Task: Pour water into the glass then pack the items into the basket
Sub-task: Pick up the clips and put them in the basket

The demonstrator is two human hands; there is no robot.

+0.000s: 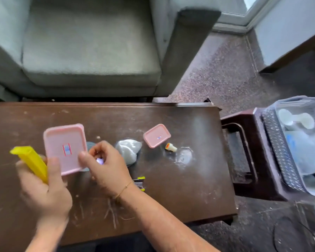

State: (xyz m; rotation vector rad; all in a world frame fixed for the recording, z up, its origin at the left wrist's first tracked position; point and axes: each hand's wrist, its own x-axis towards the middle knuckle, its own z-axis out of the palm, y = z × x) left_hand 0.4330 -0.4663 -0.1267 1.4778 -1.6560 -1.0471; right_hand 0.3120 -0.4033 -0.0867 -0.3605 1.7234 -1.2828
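My left hand [44, 186] grips a yellow plastic piece [31, 161] and, with its thumb, the lower edge of a large pink lid [65, 148]. My right hand [105, 164] pinches the lid's right edge and also holds something small and shiny against its palm. On the dark wooden table [180, 188] lie a smaller pink lid [156, 135], a white crumpled bag [128, 150], a small orange-and-cream cap [170, 147] and a clear glassy item [185, 156]. The grey basket [280, 155] stands on a stool at the right, with white and blue items inside.
A dark stool [242, 153] stands against the table's right end and carries the basket. A grey armchair [91, 51] sits behind the table. A small yellow-and-metal object [140, 182] lies beside my right wrist. Speckled floor spreads to the right.
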